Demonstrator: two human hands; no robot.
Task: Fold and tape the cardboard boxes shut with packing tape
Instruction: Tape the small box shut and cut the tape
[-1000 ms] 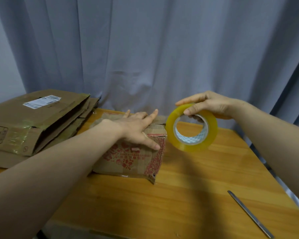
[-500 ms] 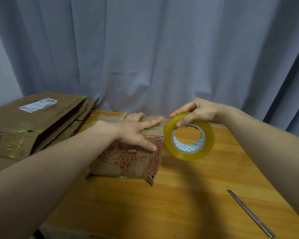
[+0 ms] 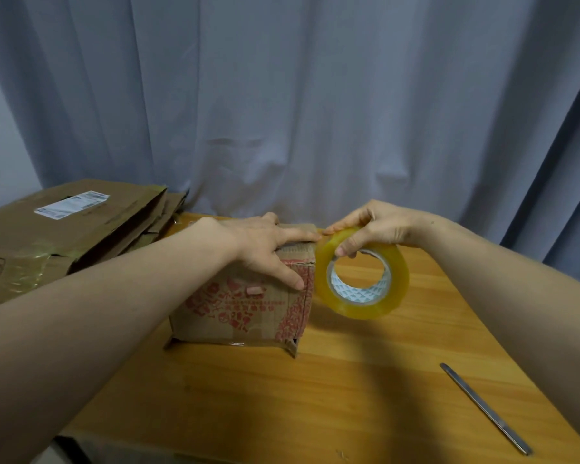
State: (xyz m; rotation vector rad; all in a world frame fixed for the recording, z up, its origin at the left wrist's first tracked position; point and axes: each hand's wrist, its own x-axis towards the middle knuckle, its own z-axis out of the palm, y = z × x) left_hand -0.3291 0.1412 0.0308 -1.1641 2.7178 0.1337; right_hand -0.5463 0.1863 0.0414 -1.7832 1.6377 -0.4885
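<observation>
Right hand [image 3: 379, 229] and packing tape roll [image 3: 362, 308] have come down and leftward since a second ago. The roll was then held clear of the cardboard box [image 3: 241, 306]; its left rim now meets the box's upper right corner. The index fingertip now reaches the top edge of the box.

Left hand [image 3: 262, 242] has kept its place flat on the box top, fingers straight and pressing. The thumb lies down the printed front face. The right hand pinches the roll at its upper rim, fingers curled over it.

The box sits toward the far left of the bench [image 3: 315, 396]. Its red-printed face is turned to the near edge and its long axis runs about parallel to that edge. A stack of flattened cartons [image 3: 64, 236] lies along the left edge, just beside the box's rear left. Bare wood extends to the right of the box and between it and the near edge.

The roll is held on edge above the bench, its core opening facing the near edge. A thin metal strip [image 3: 486, 408] lies diagonally toward the near right corner, well apart from the box. A grey curtain [image 3: 282, 112] hangs behind the far edge.
</observation>
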